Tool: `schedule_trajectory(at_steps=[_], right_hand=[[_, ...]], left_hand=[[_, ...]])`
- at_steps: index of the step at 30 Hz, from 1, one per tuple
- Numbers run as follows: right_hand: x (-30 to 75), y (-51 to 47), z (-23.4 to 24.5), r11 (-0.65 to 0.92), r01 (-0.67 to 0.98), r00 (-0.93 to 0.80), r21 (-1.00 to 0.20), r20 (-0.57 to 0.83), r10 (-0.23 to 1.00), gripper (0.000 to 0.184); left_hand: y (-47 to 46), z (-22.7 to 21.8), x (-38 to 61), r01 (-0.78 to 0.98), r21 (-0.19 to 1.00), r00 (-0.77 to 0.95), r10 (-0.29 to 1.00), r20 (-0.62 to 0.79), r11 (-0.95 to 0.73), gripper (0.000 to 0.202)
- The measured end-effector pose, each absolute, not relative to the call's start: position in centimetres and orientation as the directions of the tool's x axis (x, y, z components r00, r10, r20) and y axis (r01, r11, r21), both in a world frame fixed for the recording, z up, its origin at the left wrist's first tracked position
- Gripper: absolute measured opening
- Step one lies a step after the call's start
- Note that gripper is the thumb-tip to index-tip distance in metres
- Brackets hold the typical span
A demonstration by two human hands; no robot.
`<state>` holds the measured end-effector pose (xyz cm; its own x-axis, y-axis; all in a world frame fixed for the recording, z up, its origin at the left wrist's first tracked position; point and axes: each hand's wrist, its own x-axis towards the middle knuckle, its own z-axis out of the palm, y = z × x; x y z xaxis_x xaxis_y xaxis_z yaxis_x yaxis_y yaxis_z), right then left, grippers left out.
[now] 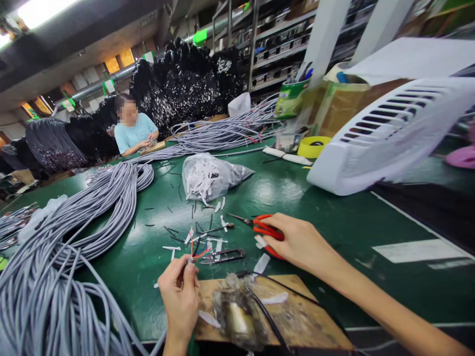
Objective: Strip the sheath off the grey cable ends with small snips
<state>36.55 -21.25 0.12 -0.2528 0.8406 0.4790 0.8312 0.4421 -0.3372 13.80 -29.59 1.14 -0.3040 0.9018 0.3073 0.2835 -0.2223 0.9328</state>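
My left hand [180,291] pinches the end of a grey cable [190,260], with orange, black and blue wires fanning out of it. My right hand [297,237] grips red-handled scissors [267,231] on the green table, their pointed blades toward the left. Between my hands lie black thread snips [224,255], among white strips and short black scraps. Just in front of me, a wooden board [297,321] bears a metal device [239,316] wrapped in grimy clear film, with black cords leading from it.
A large bundle of grey cables [107,212] covers the left side; more cables [222,131] lie at the back. A plastic bag of white strips [204,178] sits mid-table. On the right are a white fan [386,133] and yellow tape [314,147]. A co-worker [135,128] sits across.
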Motion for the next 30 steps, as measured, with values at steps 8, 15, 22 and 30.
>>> schedule_trajectory(at_steps=[8, 15, 22, 30], right_hand=[[30.5, -23.1, 3.8, 0.663, 0.349, -0.472, -0.663, 0.487, 0.735, 0.019], [30.7, -22.2, 3.7, 0.672, 0.294, -0.55, -0.68, 0.455, 0.701, 0.023], [30.9, -22.2, 3.0, 0.697, 0.3, -0.577, -0.652, 0.458, 0.676, 0.023], [30.1, -22.3, 2.4, 0.825, 0.284, -0.635, -0.488, 0.55, 0.543, 0.015]], left_hand=[[-29.9, 0.2, 13.2, 0.349, 0.889, -0.242, 0.888, 0.391, -0.297, 0.034], [-30.2, 0.6, 13.2, 0.369, 0.878, -0.21, 0.893, 0.398, -0.305, 0.034], [-30.4, 0.3, 13.3, 0.462, 0.823, -0.165, 0.879, 0.447, -0.332, 0.029], [-30.5, 0.8, 13.5, 0.551, 0.757, -0.056, 0.89, 0.453, -0.351, 0.028]])
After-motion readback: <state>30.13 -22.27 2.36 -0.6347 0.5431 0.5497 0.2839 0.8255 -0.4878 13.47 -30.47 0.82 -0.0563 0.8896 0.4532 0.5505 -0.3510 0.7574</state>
